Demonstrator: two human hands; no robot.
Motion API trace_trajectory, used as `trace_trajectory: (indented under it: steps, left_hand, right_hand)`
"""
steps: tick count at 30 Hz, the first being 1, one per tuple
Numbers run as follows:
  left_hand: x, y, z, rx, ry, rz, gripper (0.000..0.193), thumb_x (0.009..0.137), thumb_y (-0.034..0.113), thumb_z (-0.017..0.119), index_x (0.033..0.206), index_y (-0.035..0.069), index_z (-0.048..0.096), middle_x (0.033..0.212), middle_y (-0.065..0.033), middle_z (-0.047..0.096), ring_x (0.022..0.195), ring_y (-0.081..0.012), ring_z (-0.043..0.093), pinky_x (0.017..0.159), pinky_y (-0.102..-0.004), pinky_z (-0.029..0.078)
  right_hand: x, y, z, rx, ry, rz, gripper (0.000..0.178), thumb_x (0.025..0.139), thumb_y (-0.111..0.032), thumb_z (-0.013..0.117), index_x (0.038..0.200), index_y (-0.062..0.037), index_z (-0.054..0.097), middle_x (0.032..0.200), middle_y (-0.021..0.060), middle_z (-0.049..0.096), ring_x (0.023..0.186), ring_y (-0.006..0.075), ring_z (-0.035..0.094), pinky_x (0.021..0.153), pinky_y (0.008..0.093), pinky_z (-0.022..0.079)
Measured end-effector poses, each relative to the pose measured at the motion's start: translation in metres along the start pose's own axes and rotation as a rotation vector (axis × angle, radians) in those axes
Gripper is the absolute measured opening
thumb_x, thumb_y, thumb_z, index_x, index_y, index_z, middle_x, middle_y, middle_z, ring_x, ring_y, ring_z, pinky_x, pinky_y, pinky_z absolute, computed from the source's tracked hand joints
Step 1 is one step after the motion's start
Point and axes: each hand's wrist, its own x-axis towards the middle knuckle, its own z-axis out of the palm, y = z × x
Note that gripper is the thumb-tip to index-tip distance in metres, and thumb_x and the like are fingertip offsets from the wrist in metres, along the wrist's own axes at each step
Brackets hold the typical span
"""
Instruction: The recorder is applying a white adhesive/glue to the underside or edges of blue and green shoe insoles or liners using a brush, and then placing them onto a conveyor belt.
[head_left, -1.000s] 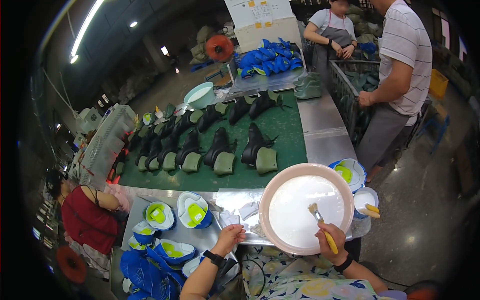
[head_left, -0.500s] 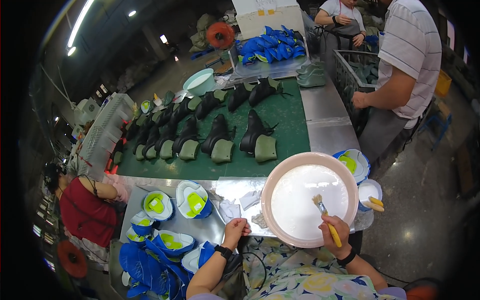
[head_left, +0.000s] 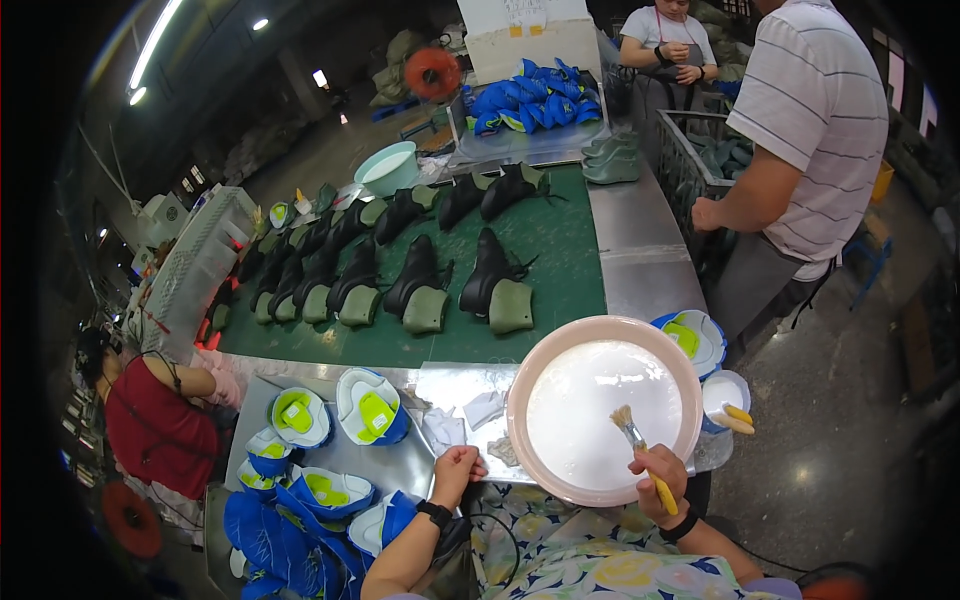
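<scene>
My right hand [head_left: 662, 478] grips a paintbrush [head_left: 630, 432] by its yellow handle. Its pale bristles point away from me, above the white liquid [head_left: 585, 400] in a round pink basin [head_left: 517, 425]. Left of the basin, at the metal table's near edge, my left hand [head_left: 458, 470] has its fingers curled in, with nothing visible in them. Close to it lie crumpled white cloths [head_left: 443, 430]. Blue shoe uppers with lime linings [head_left: 372, 412] stand and lie piled on a metal tray [head_left: 412, 455] to my left.
Black shoe uppers on green lasts [head_left: 497, 280] stand in rows on a green belt [head_left: 570, 240]. Right of the basin are another blue upper [head_left: 700, 340] and a tub holding yellow-handled brushes [head_left: 722, 395]. A person in a striped shirt [head_left: 815, 130] stands by a crate [head_left: 690, 165].
The view has shifted slightly, so the table and basin sit a little further left and lower. The brush is still held over the basin, its bristles tilted a bit more leftward.
</scene>
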Motion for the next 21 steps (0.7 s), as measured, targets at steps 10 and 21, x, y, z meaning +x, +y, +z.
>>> trace_trajectory:
  steps: [10, 21]
  left_hand:
    - [0.0046, -0.0033, 0.0045, 0.021, 0.012, 0.006, 0.021, 0.094, 0.017, 0.062, 0.101, -0.002, 0.063, 0.082, -0.0068, 0.065, 0.064, -0.0139, 0.066, 0.054, -0.0224, 0.052]
    - [0.0035, -0.0052, 0.0016, 0.021, -0.002, 0.042, 0.017, 0.095, 0.017, 0.061, 0.101, 0.002, 0.061, 0.08, -0.0062, 0.066, 0.06, -0.0138, 0.065, 0.051, -0.0232, 0.052]
  right_hand:
    - [-0.0042, 0.0011, -0.0047, 0.034, 0.014, 0.057, 0.038, 0.096, -0.036, 0.058, 0.112, -0.0024, 0.066, 0.089, 0.0124, 0.067, 0.071, 0.0215, 0.063, 0.061, 0.03, 0.05]
    - [-0.0008, -0.0043, -0.0036, -0.041, 0.005, 0.133, 0.03, 0.077, -0.007, 0.08, 0.104, -0.0061, 0.068, 0.086, 0.0099, 0.066, 0.072, 0.0209, 0.066, 0.061, 0.0282, 0.053]
